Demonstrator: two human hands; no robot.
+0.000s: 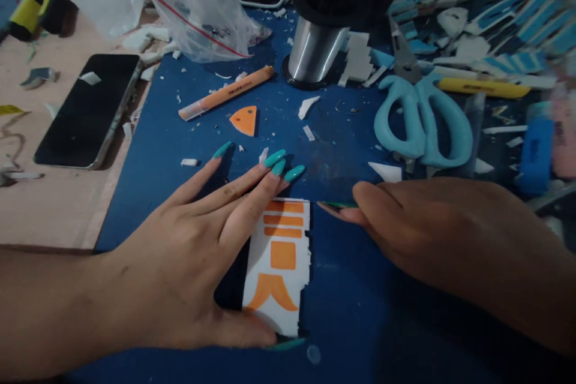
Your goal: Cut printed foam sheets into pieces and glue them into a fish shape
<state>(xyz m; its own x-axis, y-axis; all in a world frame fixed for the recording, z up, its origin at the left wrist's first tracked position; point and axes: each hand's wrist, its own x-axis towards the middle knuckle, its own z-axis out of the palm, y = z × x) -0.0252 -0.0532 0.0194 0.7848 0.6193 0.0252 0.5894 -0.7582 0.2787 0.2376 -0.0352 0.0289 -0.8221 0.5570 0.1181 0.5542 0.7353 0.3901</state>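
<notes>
My left hand [189, 252] lies flat with fingers spread, its fingertips and thumb pressing around a white strip [265, 258]. Orange bars, a square and a curved tail shape are coloured on that strip, and its right edge is ragged. Just right of the strip's top corner, my right hand [432, 234] is closed in a pinch. Something thin shows at its fingertips, too dark to name. Beyond my left fingers lie a small orange triangular piece [245, 120] with dark holes and an orange marker [227, 93].
Light-blue scissors [420, 120] lie beyond my right hand, beside a yellow pen [483, 87]. A spool of silvery wire [317, 51] stands at the back near a zip bag [202, 18]. A phone [90, 111] lies left. White scraps litter the blue mat [342, 300].
</notes>
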